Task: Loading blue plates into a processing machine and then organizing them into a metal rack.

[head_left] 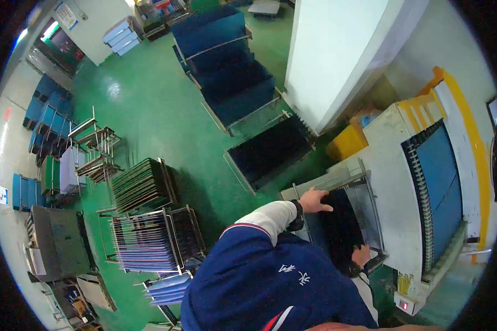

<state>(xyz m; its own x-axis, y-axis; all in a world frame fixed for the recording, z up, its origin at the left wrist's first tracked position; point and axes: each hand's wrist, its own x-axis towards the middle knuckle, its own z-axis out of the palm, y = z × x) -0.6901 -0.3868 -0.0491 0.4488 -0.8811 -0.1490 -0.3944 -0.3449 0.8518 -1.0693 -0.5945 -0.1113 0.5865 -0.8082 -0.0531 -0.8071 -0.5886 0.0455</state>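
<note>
A row of thin dark panels (pixel 339 218), packed closely on edge, fills a metal-framed rack (pixel 376 220) in front of me. At its far left end is my left hand (pixel 315 201), a dark band round the wrist. The thumb stands apart from the fingers, against the edge of the panels. My right hand (pixel 361 256) touches the near end of the same panels, its fingers a little apart. Where the fingertips meet the panels, detail is lost in the dark. Neither hand visibly has a panel lifted.
Right of the rack stands a pale machine (pixel 397 182) with a blue panel (pixel 439 179) in its slotted side. Another rack of dark panels (pixel 270 149) is on the green floor beyond. Wheeled racks (pixel 149 240) stand at left. A white pillar (pixel 337 60) rises behind.
</note>
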